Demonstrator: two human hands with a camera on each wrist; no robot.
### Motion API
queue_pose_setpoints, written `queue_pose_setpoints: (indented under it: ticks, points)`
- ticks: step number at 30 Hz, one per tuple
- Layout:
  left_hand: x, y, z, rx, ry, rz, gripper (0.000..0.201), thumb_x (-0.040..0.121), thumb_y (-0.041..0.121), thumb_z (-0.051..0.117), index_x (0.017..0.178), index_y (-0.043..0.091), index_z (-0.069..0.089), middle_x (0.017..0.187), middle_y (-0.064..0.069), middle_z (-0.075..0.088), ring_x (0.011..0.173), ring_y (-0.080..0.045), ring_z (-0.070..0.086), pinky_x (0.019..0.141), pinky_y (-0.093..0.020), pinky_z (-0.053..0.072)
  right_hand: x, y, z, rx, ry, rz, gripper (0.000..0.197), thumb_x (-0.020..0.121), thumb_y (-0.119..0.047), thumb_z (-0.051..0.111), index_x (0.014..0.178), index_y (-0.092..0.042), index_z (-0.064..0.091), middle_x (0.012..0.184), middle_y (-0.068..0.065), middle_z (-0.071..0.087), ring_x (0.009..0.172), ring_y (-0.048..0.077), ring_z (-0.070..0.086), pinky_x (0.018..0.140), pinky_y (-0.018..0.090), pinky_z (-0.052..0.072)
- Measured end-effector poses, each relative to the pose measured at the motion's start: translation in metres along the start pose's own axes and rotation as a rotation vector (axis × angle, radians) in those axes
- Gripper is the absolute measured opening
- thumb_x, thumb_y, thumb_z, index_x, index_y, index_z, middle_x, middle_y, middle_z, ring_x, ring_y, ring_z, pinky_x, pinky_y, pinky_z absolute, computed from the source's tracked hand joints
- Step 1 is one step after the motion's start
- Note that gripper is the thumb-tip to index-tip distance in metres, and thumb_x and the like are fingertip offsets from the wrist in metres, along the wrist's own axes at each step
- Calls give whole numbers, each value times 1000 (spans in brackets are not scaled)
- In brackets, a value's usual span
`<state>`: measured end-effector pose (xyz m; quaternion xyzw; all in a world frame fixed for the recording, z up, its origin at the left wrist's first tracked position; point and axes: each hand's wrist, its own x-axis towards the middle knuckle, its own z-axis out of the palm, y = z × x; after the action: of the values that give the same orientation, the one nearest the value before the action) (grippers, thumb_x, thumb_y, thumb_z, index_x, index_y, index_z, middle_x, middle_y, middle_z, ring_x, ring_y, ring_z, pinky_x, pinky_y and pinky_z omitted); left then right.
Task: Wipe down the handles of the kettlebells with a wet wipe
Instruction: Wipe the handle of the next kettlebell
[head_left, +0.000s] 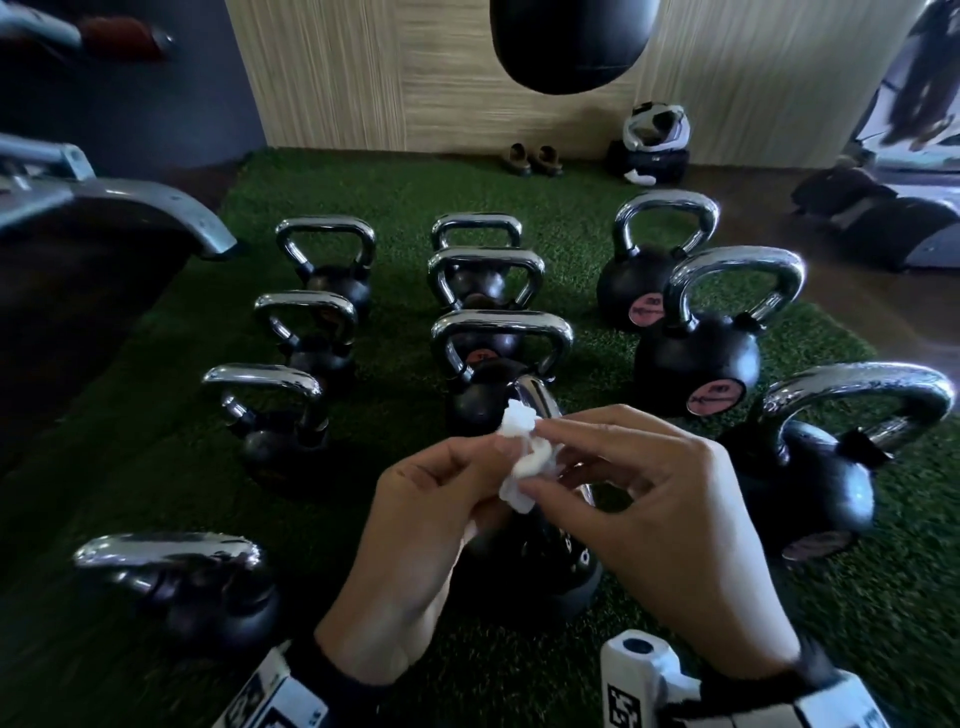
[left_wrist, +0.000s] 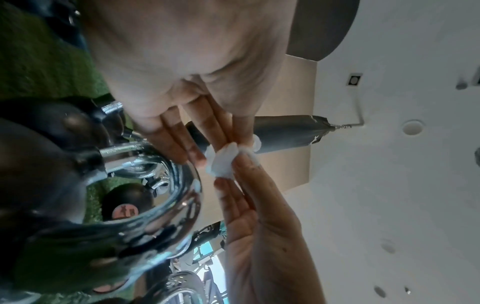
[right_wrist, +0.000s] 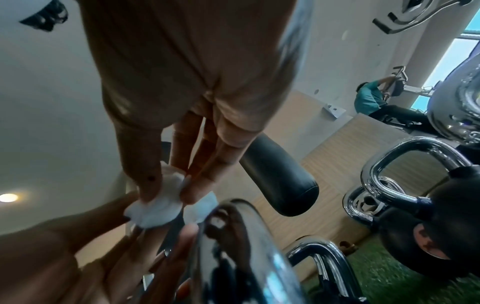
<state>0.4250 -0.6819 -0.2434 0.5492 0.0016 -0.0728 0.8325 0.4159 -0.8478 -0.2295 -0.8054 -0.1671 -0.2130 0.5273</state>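
Note:
Both hands meet over the nearest kettlebell in the middle row, and between them they hold a crumpled white wet wipe. In the head view, my left hand pinches its lower left part and my right hand pinches it from the right with thumb and fingertips. The wipe hangs just above the chrome handle without touching it. From the right wrist, the right hand nips the wipe beside the handle. In the left wrist view, the left hand pinches the same wipe.
Several more chrome-handled kettlebells stand in three rows on green turf. A black punching bag hangs ahead. Shoes and a bag lie by the wall. A grey machine sits left. A person in teal is far right.

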Motion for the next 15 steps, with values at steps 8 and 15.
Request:
queue_pose_setpoints:
  ticks: [8,15]
  points:
    - [12,-19,-23,441,-72,78,38,69,13,74,104,26,80,107,6,78,101,1,68,85,-17,54,-4,18,-20,-33,172,129,23,73,-9,86,85,-27,80,78,-4,78,69,15,74,70,44,63]
    - [26,-97,-27,1360,-222,4,145,61,77,69,158,29,-28,170,13,-21,157,-16,-18,130,-48,4,-18,50,-38,-44,319,374,30,75,-10,85,92,-34,81,83,-10,79,75,10,77,84,44,63]
